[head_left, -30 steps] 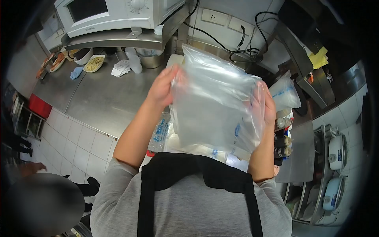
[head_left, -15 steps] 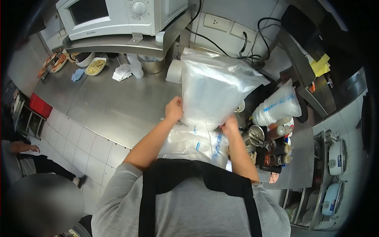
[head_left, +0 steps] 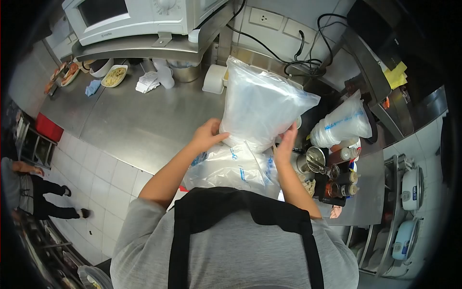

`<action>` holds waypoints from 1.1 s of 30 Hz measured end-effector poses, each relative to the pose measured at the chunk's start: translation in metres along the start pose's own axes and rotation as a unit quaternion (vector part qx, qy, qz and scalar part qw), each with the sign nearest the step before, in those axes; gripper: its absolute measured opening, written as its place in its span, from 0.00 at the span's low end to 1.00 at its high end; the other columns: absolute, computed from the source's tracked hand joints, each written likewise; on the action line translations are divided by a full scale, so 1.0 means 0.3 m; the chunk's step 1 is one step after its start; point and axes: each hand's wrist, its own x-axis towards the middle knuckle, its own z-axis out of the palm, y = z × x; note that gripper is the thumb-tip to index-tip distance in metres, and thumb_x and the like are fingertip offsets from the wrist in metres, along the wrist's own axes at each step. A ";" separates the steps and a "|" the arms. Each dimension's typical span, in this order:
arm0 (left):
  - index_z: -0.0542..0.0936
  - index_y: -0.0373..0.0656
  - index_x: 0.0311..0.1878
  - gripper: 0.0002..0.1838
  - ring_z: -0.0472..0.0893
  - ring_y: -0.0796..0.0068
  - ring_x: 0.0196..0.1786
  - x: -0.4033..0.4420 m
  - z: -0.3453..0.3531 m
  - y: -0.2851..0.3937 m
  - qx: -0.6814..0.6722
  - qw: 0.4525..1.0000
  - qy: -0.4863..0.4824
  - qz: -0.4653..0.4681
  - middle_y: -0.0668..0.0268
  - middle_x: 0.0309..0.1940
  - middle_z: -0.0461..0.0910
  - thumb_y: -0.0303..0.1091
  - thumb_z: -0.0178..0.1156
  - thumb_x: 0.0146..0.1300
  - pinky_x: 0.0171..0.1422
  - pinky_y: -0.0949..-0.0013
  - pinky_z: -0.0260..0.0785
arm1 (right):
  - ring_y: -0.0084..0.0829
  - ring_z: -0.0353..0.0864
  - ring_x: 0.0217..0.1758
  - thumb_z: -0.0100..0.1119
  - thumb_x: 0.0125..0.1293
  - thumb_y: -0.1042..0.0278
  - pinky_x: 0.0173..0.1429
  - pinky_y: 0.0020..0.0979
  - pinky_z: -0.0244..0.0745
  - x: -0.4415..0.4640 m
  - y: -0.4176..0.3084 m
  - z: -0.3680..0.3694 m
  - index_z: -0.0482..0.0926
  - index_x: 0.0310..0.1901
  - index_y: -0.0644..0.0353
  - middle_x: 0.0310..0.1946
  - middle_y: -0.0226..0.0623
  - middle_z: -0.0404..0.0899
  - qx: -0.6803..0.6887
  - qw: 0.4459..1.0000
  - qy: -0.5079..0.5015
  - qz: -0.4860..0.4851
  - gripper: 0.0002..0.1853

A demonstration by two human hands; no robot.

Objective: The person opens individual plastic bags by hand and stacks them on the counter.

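- Clock hours are counted from the wearer's chest, 12 straight ahead.
- A large bag (head_left: 267,103) stands at 12 o'clock above the surface (head_left: 139,120), its near end meeting printed plastic (head_left: 219,166) closer to the chest; whether the two are joined, I cannot tell.
- The bag looks light, soft and slippery, likely to slump or crease; tearing seems the main risk. Best held by both lower sides, with support beneath.
- It is hazy, clear and glossy, plump in the middle, narrower at the near end, with a pointed corner flaring toward 2 o'clock. Its contents cannot be made out.
- Left hand (head_left: 210,136), 11 o'clock: curved at the bag's lower edge; whether it pinches the plastic, I cannot tell.
- Right hand (head_left: 287,143), 1 o'clock: fingers extended, close along the bag's other side.
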 end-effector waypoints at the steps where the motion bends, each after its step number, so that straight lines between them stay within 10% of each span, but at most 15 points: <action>1: 0.72 0.39 0.51 0.28 0.76 0.73 0.45 -0.014 -0.056 -0.047 -0.046 0.995 -0.081 -0.025 0.62 0.42 0.78 0.41 0.68 0.48 0.51 0.70 0.67 | 0.33 0.63 0.61 0.34 0.68 0.46 0.60 0.32 0.58 -0.030 -0.019 -0.038 0.57 0.62 0.63 0.58 0.45 0.64 0.008 1.000 0.010 0.025 0.30; 5: 0.77 0.39 0.42 0.18 0.75 0.77 0.42 -0.218 -0.067 0.120 0.050 0.963 -0.263 0.035 0.65 0.40 0.79 0.36 0.67 0.50 0.50 0.71 0.66 | 0.23 0.72 0.48 0.42 0.68 0.49 0.50 0.26 0.67 -0.163 -0.059 -0.158 0.67 0.54 0.61 0.45 0.35 0.74 -0.009 0.961 -0.272 0.047 0.24; 11: 0.78 0.39 0.31 0.09 0.76 0.75 0.31 -0.240 0.030 0.324 0.165 0.949 -0.168 0.208 0.64 0.27 0.79 0.33 0.66 0.50 0.42 0.72 0.68 | 0.22 0.77 0.37 0.61 0.56 0.75 0.44 0.25 0.72 -0.162 -0.275 -0.037 0.78 0.38 0.62 0.33 0.33 0.80 0.081 0.929 -0.316 0.178 0.07; 17: 0.78 0.39 0.30 0.05 0.75 0.81 0.33 -0.230 -0.095 0.424 0.042 0.975 -0.021 0.217 0.69 0.27 0.79 0.26 0.65 0.51 0.41 0.76 0.67 | 0.20 0.76 0.40 0.58 0.58 0.76 0.48 0.22 0.68 -0.026 -0.499 -0.209 0.79 0.42 0.65 0.36 0.32 0.79 0.124 0.963 -0.234 0.057 0.10; 26: 0.80 0.40 0.31 0.07 0.76 0.78 0.34 -0.262 -0.159 0.528 0.140 0.967 0.062 0.206 0.69 0.28 0.79 0.26 0.67 0.48 0.43 0.73 0.67 | 0.17 0.68 0.23 0.60 0.58 0.72 0.28 0.22 0.63 0.001 -0.574 -0.178 0.79 0.28 0.64 0.18 0.23 0.72 0.055 0.987 -0.148 -0.035 0.05; 29: 0.81 0.40 0.30 0.07 0.76 0.73 0.33 -0.282 -0.125 0.596 0.343 0.795 0.259 0.428 0.67 0.27 0.79 0.28 0.68 0.47 0.45 0.69 0.67 | 0.17 0.65 0.19 0.57 0.60 0.70 0.24 0.23 0.60 -0.023 -0.593 -0.153 0.76 0.24 0.65 0.15 0.25 0.70 -0.016 0.979 -0.178 -0.100 0.10; 33: 0.79 0.40 0.29 0.09 0.77 0.74 0.31 -0.303 0.023 0.646 0.080 0.864 0.011 0.497 0.64 0.25 0.79 0.33 0.68 0.49 0.39 0.73 0.67 | 0.18 0.63 0.18 0.53 0.64 0.64 0.23 0.24 0.59 -0.084 -0.657 -0.086 0.77 0.28 0.66 0.15 0.29 0.69 -0.111 0.939 -0.239 -0.222 0.13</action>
